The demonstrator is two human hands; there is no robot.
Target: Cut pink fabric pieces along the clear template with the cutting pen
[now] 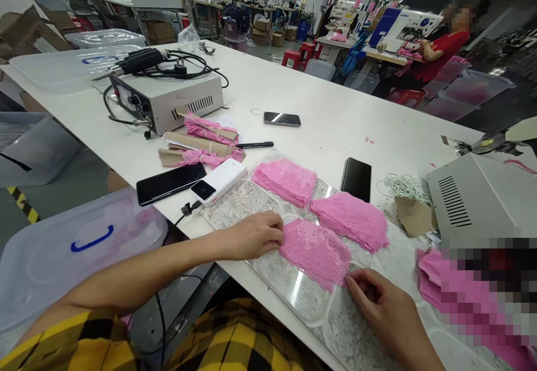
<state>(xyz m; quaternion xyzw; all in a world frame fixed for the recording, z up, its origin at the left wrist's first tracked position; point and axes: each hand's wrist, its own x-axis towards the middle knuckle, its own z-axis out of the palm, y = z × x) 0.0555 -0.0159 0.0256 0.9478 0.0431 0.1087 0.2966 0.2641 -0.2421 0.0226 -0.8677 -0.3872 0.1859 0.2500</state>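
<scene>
A pink lace piece point(315, 252) lies flat on a grey marbled, glossy mat point(293, 298) in front of me. My left hand point(257, 235) has its fingers curled together on the piece's left edge. At the lower right corner of the same lace, my right hand point(381, 306) pinches with thumb and forefinger. Just beyond are two neat stacks of pink lace pieces, one at the back left point(286, 181) and one to the right point(351, 220). The undersides of my left fingertips are hidden.
A white power bank point(220, 181) and black phone point(170, 183) lie left, near lace bundles point(210, 127) and a grey machine box point(168, 99). Another grey box point(482, 195), string point(406, 189) and pink fabric point(432, 276) are right. A person in red point(444, 49) sits at a sewing machine.
</scene>
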